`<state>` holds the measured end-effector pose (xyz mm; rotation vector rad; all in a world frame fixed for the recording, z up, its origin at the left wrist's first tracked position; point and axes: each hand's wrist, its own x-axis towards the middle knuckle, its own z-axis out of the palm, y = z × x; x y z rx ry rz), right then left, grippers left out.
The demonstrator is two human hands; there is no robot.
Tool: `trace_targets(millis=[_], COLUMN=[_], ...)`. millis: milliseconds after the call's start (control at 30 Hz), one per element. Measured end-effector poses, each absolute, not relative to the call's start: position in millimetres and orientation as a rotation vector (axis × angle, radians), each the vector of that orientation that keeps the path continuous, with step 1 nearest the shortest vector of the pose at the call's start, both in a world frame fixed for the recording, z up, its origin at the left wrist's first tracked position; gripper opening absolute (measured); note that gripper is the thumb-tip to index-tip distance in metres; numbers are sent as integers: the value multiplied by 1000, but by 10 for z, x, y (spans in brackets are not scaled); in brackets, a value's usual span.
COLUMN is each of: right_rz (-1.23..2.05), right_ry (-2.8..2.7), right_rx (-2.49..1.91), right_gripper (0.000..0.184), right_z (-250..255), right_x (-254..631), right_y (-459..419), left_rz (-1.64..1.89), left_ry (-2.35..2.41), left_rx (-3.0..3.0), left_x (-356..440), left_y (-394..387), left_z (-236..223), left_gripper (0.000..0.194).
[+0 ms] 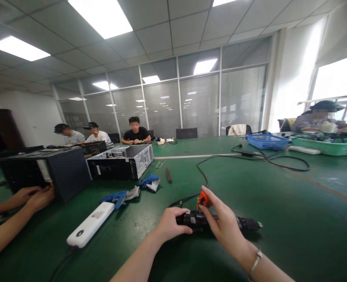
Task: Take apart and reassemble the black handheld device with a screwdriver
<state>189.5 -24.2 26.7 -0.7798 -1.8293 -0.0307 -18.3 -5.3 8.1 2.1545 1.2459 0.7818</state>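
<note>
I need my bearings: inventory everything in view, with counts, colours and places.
Elongated device: one, black, front centre
Small tool: one, mostly orange, above device
Cable: at least one, black, centre and right
Oblong unit: one, white, left foreground
Gloves: at least two, blue and grey, beyond oblong unit
Bar: one, brown, centre
Thin strips: two, greenish, beside open case
Open case: one, black and silver, left
Other cases: two, dark, left
Baskets: two, blue and green, right
Table: one, green, foreground
Chairs: several, mostly dark, far side
Seated people: four, light or dark tops, far side
Co-worker's hands: two, bare, at nearer dark case
Partition: one, grey, background
Ceiling lights: several, white, overhead
Left grip: one, bare, around device
Right grip: one, bare, holding small tool
</note>
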Motion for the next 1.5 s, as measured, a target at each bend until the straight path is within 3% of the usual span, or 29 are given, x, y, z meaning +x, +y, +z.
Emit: trace_targets(millis=[233,333,800,1133,1500], right_rz=[-48,17,-221,-84,-207], right_ry=[-1987,-2021,-1796,-1694,-1748], right_rx=[-824,-798,-707,-678,-593], right_gripper=[44,50,47,46,47], right_z=[508,541,300,48,30], right_x=[1758,1701,1827,1731,1671], right_y=[-169,-191,-230,-229,-219], left_rz=[808,797,783,768,797], left_ry=[1256,1254,1272,1238,1263], left_rx=[2179,2202,2261,2251,2230], left_x=[-189,-198,-227,-198,-205], left_y=[-68,-65,-90,-96,-78], left_z=[80,62,27,115,57], left_gripper=[38,35,51,46,46])
